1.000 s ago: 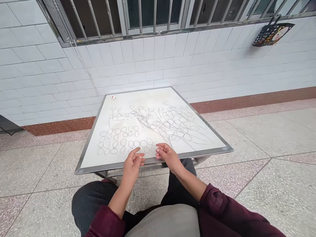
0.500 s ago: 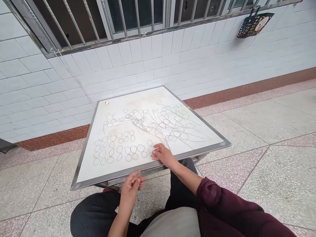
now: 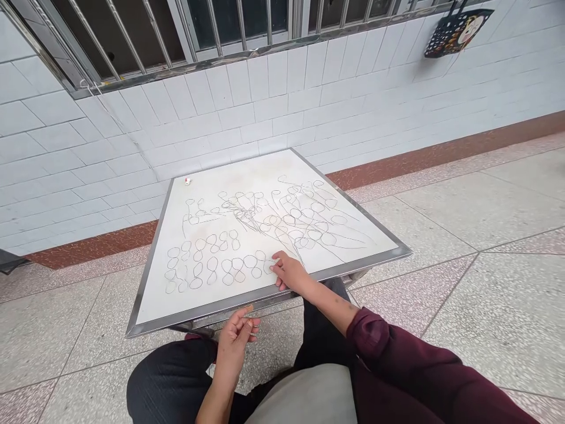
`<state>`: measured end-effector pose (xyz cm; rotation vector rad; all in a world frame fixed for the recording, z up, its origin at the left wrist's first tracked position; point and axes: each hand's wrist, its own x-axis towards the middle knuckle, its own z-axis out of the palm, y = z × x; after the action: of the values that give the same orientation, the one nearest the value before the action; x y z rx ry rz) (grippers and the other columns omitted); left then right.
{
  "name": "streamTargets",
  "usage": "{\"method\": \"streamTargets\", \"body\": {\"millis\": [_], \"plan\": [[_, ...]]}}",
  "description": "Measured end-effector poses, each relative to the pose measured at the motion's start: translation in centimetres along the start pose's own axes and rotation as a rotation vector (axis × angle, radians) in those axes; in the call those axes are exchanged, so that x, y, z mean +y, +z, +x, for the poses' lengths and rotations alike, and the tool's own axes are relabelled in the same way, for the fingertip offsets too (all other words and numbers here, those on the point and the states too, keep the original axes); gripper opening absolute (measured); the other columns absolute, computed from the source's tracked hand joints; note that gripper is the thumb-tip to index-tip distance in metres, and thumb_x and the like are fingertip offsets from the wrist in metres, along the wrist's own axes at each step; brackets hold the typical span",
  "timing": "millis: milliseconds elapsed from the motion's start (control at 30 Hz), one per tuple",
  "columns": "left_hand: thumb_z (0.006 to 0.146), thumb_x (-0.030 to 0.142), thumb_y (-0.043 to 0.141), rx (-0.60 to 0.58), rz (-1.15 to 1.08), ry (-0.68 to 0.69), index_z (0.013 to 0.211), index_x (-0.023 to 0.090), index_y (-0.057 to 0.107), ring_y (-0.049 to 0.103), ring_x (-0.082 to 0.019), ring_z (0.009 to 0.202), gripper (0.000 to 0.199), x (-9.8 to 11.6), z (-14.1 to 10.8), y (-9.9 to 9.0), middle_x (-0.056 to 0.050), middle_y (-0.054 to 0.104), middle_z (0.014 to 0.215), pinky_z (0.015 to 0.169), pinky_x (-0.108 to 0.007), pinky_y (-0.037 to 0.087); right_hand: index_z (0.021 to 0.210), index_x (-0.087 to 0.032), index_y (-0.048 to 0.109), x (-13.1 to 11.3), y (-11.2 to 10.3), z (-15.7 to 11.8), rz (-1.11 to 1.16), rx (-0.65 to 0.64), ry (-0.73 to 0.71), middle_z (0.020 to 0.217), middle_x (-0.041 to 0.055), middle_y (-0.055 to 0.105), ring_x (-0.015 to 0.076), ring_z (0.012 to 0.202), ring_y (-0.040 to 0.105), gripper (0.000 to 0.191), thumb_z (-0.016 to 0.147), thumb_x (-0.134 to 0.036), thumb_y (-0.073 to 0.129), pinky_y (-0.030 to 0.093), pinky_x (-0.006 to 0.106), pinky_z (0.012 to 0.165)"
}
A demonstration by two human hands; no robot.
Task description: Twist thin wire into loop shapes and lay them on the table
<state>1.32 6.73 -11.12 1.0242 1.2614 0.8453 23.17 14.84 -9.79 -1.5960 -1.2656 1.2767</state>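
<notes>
Thin dark wire pieces bent into figure-eight loops lie in two rows on the left part of a white tabletop. Farther back and to the right is a tangled spread of looped wires with long tails. My right hand rests near the table's front edge, fingers curled in a pinch at the end wire loop of the front row. Below the edge, over my lap, my left hand is closed, thumb against fingers; whatever it holds is too thin to make out.
The table has a grey metal rim and stands by a white tiled wall. A small red-and-white object lies at its far left corner. A black dotted basket hangs from the window bars. My knees are under the front edge.
The wire loop by my right hand has shifted slightly left, closer to its neighbour. My right hand's fingers have curled more. My left hand has barely moved.
</notes>
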Motion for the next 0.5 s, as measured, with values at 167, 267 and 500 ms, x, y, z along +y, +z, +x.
{"method": "streamTargets", "body": {"millis": [167, 267, 500], "plan": [[0.070, 0.045, 0.070, -0.014, -0.009, -0.012, 0.113, 0.013, 0.061, 0.064, -0.017, 0.074, 0.054, -0.06, -0.11, 0.24, -0.010, 0.073, 0.088, 0.064, -0.027, 0.049, 0.120, -0.020, 0.041, -0.08, 0.38, -0.07, -0.088, 0.019, 0.010, 0.101, 0.0044, 0.062, 0.0057, 0.044, 0.059, 0.038, 0.086, -0.019, 0.058, 0.048, 0.019, 0.041], [0.070, 0.045, 0.070, -0.016, -0.012, -0.015, 0.113, 0.013, 0.061, 0.064, -0.018, 0.074, 0.054, -0.08, -0.08, 0.30, -0.010, 0.073, 0.088, 0.064, -0.027, 0.049, 0.120, -0.019, 0.041, 0.03, 0.51, 0.08, -0.159, 0.017, 0.007, 0.104, 0.0059, 0.062, 0.0066, 0.046, 0.060, 0.039, 0.085, -0.017, 0.058, 0.048, 0.020, 0.041], [0.070, 0.045, 0.070, -0.025, -0.014, -0.022, 0.113, 0.013, 0.061, 0.063, -0.018, 0.074, 0.054, -0.58, 0.00, 0.18, -0.010, 0.073, 0.088, 0.064, -0.027, 0.049, 0.115, -0.018, 0.051, 0.03, 0.26, 0.29, -0.378, 0.033, -0.047, 0.092, 0.0043, 0.064, 0.0080, 0.047, 0.056, 0.030, 0.086, -0.021, 0.059, 0.045, 0.023, 0.048]]}}
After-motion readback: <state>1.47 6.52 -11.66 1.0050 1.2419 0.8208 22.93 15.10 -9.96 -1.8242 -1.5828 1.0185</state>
